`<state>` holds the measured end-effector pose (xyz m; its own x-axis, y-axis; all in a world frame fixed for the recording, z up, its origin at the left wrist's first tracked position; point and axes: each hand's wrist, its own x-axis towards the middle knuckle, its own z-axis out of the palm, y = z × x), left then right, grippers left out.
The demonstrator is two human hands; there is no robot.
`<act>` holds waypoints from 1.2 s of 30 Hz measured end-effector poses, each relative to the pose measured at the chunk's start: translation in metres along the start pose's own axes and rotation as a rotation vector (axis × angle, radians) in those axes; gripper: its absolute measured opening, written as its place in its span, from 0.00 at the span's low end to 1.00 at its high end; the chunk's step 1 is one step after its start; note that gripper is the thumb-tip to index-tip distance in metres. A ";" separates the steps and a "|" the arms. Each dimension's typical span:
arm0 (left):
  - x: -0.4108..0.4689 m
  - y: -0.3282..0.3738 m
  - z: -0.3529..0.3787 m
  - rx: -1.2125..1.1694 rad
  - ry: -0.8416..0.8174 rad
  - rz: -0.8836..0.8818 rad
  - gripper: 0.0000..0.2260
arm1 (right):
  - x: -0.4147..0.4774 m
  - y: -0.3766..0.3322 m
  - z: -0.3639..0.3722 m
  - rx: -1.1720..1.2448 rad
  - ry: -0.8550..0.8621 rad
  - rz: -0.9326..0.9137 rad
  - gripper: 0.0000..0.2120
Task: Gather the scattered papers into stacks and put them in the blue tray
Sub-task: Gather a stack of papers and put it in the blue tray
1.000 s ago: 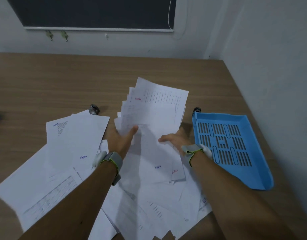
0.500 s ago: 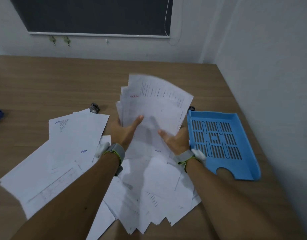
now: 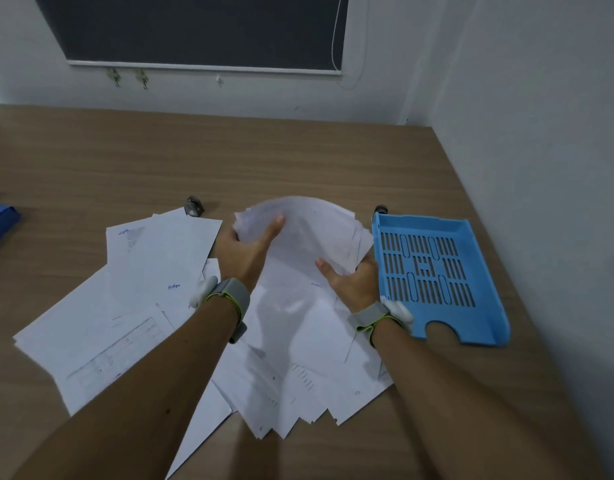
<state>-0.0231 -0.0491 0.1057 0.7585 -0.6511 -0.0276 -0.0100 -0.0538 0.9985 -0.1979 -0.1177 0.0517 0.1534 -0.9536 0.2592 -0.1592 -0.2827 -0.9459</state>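
Since half a second ago, the bundle of papers (image 3: pixel 309 230) is bowing over into an arch, blurred, and its printed top edge is no longer showing. Both hands are gripping it above the counter (image 3: pixel 298 161). The left hand (image 3: pixel 244 252) is clasping the bundle's left edge, with the thumb lying across the top sheet and the fingers hidden underneath. The right hand (image 3: pixel 354 282) is pinching the near right corner, with the thumb on top and the fingers tucked out of sight below. Each wrist is wearing a grey wristband (image 3: pixel 229 296).

The blue tray (image 3: pixel 471 317) is sitting on the counter just beside the right hand, with nothing lying in it; the bundle's right edge is hanging close to the tray's left wall.

Loose papers (image 3: pixel 153 271) are lying spread over the counter beneath and to the left of the forearms, overlapping each other at mixed angles. A small metal clip (image 3: pixel 194 206) is resting by their far edge.
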 end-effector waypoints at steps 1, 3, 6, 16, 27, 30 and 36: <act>-0.004 -0.008 -0.002 0.015 -0.037 -0.016 0.28 | -0.004 0.003 0.000 -0.014 -0.003 0.019 0.27; -0.008 -0.017 -0.009 0.055 -0.105 -0.012 0.24 | -0.010 0.008 0.002 -0.010 0.004 0.078 0.23; 0.007 -0.008 -0.011 0.091 -0.093 0.003 0.26 | -0.001 0.005 0.003 0.052 0.051 0.069 0.16; 0.026 -0.010 -0.022 0.005 -0.193 0.000 0.22 | 0.004 -0.017 0.018 0.031 0.165 0.019 0.11; 0.029 0.007 -0.010 0.163 -0.242 0.143 0.09 | 0.011 -0.011 0.022 0.038 0.222 0.078 0.05; 0.022 -0.017 -0.010 0.137 -0.256 0.069 0.08 | -0.002 0.004 0.025 0.014 0.240 0.092 0.07; 0.011 -0.068 -0.018 0.423 -0.265 -0.017 0.20 | -0.033 0.049 0.011 -0.157 0.046 0.222 0.12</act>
<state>-0.0018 -0.0389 0.0384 0.5697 -0.8145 -0.1099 -0.3039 -0.3330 0.8926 -0.1995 -0.0992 -0.0049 0.0535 -0.9967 0.0610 -0.3337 -0.0754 -0.9397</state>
